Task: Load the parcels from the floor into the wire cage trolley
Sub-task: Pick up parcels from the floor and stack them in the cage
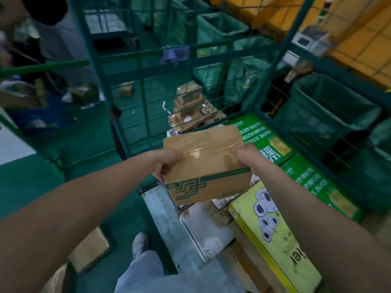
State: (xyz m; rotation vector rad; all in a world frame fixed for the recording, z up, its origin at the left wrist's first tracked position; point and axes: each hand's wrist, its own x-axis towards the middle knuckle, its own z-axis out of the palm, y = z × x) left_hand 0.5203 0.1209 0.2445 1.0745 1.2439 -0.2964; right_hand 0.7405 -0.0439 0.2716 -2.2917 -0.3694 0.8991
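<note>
Green flooring (31,182) ran under everything, with a parcel (91,250) lying on it near the person's shoe (140,243), down at the lower left. A grey metal plate (169,218) formed the near edge of the trolley (131,85).

Both hands held one box (203,166) in the air, above the load already inside the cage. The left hand (164,160) gripped its left end, thumb on top and fingers under; the right hand (246,155) clamped the right end the same way. So the box's long axis ran left to right between the hands, straight ahead of the person, with neither hand plainly nearer. Its taped top faced up, tilted a little toward the camera.

Below it and to the right lay a yellow carton (273,229) printed with koalas, a white box (207,229) beside that, and two green paper cartons (264,138) along the right wall. Further in sat a heap of small brown parcels (190,106) against the far mesh. My judgement: the free spot was ahead and down, between white box and heap, and the koala carton's edge was what could catch the box's right corner.

Beyond the mesh stood green bins (222,30).
</note>
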